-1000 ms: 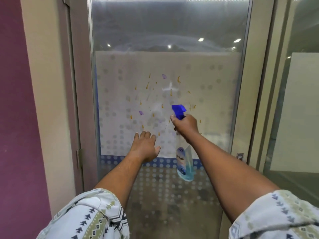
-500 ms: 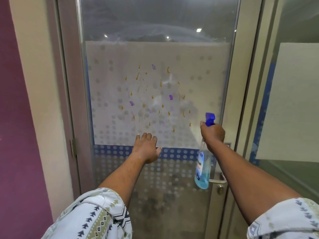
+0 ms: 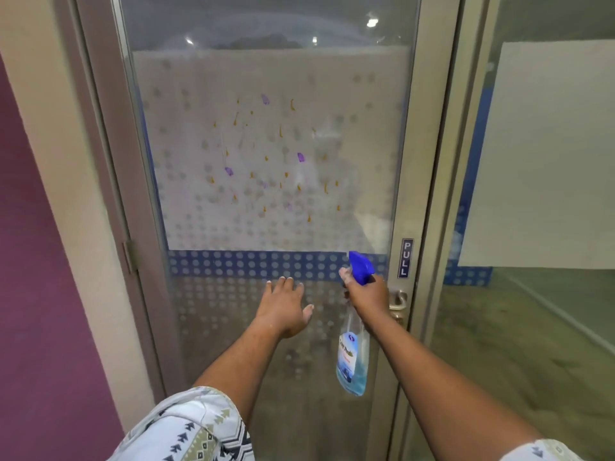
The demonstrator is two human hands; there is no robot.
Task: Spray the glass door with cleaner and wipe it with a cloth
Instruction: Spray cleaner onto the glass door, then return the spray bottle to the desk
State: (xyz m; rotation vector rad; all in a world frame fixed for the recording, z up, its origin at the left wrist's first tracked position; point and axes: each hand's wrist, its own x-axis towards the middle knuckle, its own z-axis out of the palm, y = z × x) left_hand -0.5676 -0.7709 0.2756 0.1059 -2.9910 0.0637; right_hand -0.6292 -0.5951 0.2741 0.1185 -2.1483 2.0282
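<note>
My right hand (image 3: pixel 367 296) has its fingers wrapped round the neck of the spray bottle (image 3: pixel 352 357), forefinger up by the blue trigger head (image 3: pixel 361 266). The bottle hangs nearly upright, its pale blue liquid sitting low in the clear body. My left hand (image 3: pixel 283 307) is empty, fingers spread and straight toward the lower pane. I cannot tell whether they touch it.

The glass door (image 3: pixel 299 78) is right in front of me. The nozzle sits level with the blue dotted band (image 3: pixel 233 262), close to the latch edge by the door handle (image 3: pixel 397 302) and PULL plate (image 3: pixel 406 258). The dirt lies up and to the left of it: orange and purple splotches (image 3: pixel 301 157) scattered over the frosted dotted film, several with thin streaks below them. I judge the next spray needs the bottle lifted and swung inward. I can see no cloth, so wiping has not begun.
</note>
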